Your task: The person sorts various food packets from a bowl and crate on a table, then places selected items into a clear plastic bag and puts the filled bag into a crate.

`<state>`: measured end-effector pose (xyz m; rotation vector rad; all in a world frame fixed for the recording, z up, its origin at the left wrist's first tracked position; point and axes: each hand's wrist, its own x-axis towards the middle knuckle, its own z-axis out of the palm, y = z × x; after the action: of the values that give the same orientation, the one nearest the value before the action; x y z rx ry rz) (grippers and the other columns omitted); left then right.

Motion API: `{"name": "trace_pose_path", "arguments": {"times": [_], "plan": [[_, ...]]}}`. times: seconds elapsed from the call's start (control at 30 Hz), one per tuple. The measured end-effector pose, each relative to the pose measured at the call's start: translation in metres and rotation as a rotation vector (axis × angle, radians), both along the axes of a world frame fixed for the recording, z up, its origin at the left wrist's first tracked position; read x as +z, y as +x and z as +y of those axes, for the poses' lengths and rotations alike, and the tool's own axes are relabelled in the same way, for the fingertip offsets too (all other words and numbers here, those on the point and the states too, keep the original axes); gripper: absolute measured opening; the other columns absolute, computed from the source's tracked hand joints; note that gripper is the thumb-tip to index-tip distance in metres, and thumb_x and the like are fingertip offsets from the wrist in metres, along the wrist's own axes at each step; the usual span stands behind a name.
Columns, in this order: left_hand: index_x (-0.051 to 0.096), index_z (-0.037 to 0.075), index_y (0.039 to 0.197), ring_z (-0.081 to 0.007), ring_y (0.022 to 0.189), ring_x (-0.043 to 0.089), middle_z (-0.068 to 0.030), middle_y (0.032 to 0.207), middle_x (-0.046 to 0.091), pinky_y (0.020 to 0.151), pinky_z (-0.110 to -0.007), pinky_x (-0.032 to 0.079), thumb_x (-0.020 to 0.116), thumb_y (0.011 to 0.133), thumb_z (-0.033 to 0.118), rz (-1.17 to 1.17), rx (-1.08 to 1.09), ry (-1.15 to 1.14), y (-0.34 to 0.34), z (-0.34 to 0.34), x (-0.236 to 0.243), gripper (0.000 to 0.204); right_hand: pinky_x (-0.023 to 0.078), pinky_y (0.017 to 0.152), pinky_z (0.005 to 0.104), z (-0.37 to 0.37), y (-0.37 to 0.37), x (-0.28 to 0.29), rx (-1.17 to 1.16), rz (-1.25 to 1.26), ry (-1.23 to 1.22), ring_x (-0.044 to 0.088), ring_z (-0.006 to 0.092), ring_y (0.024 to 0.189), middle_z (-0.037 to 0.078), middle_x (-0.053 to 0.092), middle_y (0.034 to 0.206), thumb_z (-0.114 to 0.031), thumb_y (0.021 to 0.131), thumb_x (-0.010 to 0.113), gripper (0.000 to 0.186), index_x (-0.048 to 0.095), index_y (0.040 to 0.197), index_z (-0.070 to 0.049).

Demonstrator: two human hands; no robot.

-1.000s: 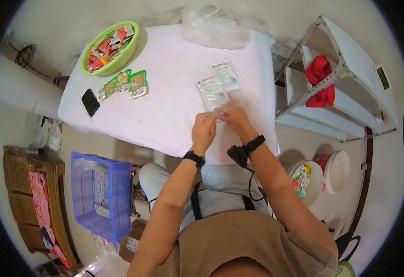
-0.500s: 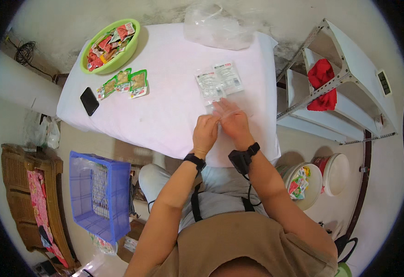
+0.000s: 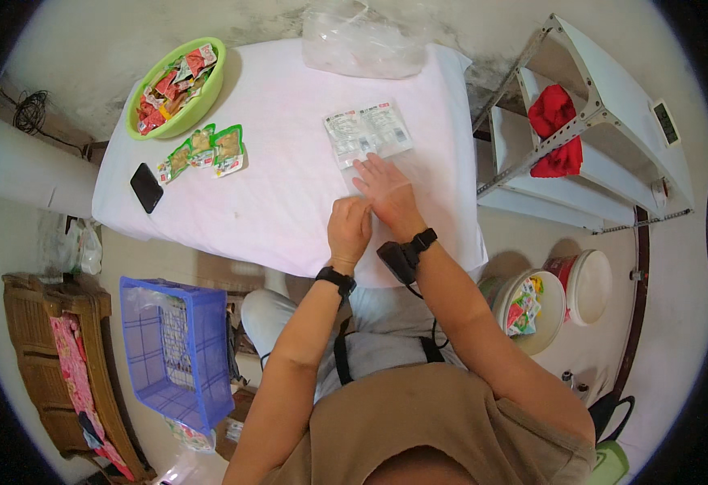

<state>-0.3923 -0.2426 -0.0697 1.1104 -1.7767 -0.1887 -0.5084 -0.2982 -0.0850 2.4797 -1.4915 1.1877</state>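
Note:
My right hand point(image 3: 386, 190) lies with its fingers stretched out just below two clear packets with printed white backs point(image 3: 366, 129), a sheer plastic film across it. I pinch the edge of that clear plastic bag point(image 3: 398, 194) with my left hand point(image 3: 350, 226), beside the right. Left on the white-covered table point(image 3: 265, 218) are several green-edged food pouches point(image 3: 228, 149) and a black phone point(image 3: 146, 187). A green basin point(image 3: 139, 117) of mostly red packets stands at the back left.
A large clear bag point(image 3: 362, 44) lies at the back. A metal shelf point(image 3: 629, 97) with red cloth point(image 3: 560, 153) stands right of the table. Below are a blue crate point(image 3: 147, 339), buckets point(image 3: 588, 287), one holding packets point(image 3: 524, 311), and a wooden piece of furniture point(image 3: 34, 364) at left.
My right hand has pushed up toward the packets, its fingers spreading out under the plastic. My left hand stays pinched, a little lower left of it. The two packets sit closer side by side.

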Motion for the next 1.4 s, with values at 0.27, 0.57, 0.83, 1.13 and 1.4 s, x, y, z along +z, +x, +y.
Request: {"name": "trace_pose_path", "arguments": {"times": [0.27, 0.57, 0.83, 1.13, 1.4], "plan": [[0.060, 0.006, 0.093, -0.0288, 0.085, 0.052, -0.0097, 0.088, 0.056, 0.071, -0.037, 0.045, 0.061, 0.073, 0.003, -0.118, 0.063, 0.019, 0.004, 0.001, 0.007, 0.020, 0.044, 0.081, 0.0376, 0.068, -0.024, 0.026, -0.164, -0.620, 0.436, 0.054, 0.0278, 0.090, 0.012, 0.055, 0.099, -0.021, 0.073, 0.067, 0.043, 0.054, 0.110, -0.004], [0.060, 0.005, 0.089, -0.0295, 0.086, 0.052, -0.0117, 0.086, 0.055, 0.072, -0.036, 0.045, 0.057, 0.072, -0.001, -0.060, 0.084, 0.096, 0.003, 0.007, 0.010, 0.018, 0.038, 0.076, 0.0397, 0.056, -0.079, 0.031, -0.353, -0.153, 0.057, 0.055, 0.0262, 0.082, 0.008, 0.057, 0.086, -0.015, 0.073, 0.065, 0.024, 0.056, 0.095, -0.009], [0.062, 0.007, 0.089, -0.0289, 0.085, 0.053, -0.0113, 0.087, 0.056, 0.070, -0.036, 0.047, 0.056, 0.070, -0.003, -0.119, 0.137, 0.064, 0.037, 0.030, 0.002, 0.022, 0.037, 0.069, 0.0390, 0.075, -0.060, 0.011, -0.185, -0.262, 0.098, 0.053, 0.0264, 0.075, 0.007, 0.056, 0.075, -0.009, 0.075, 0.060, 0.008, 0.057, 0.082, -0.008], [0.062, 0.006, 0.088, -0.0301, 0.083, 0.054, -0.0120, 0.086, 0.056, 0.069, -0.037, 0.046, 0.061, 0.072, 0.002, -0.096, -0.067, 0.084, 0.027, 0.028, 0.017, 0.017, 0.039, 0.071, 0.0360, 0.079, -0.073, 0.008, -0.322, -0.357, 0.020, 0.053, 0.0263, 0.072, 0.008, 0.055, 0.075, -0.006, 0.075, 0.059, 0.007, 0.057, 0.082, -0.005], [0.051, 0.001, 0.111, -0.0380, 0.106, 0.045, -0.0207, 0.115, 0.049, 0.092, -0.046, 0.036, 0.056, 0.073, 0.004, -0.273, 0.513, 0.038, 0.127, -0.045, 0.037, 0.038, 0.041, 0.072, 0.0324, 0.082, -0.069, 0.006, -0.293, -0.362, 0.059, 0.052, 0.0231, 0.077, 0.008, 0.057, 0.081, -0.004, 0.080, 0.058, 0.008, 0.057, 0.088, -0.003]]}}
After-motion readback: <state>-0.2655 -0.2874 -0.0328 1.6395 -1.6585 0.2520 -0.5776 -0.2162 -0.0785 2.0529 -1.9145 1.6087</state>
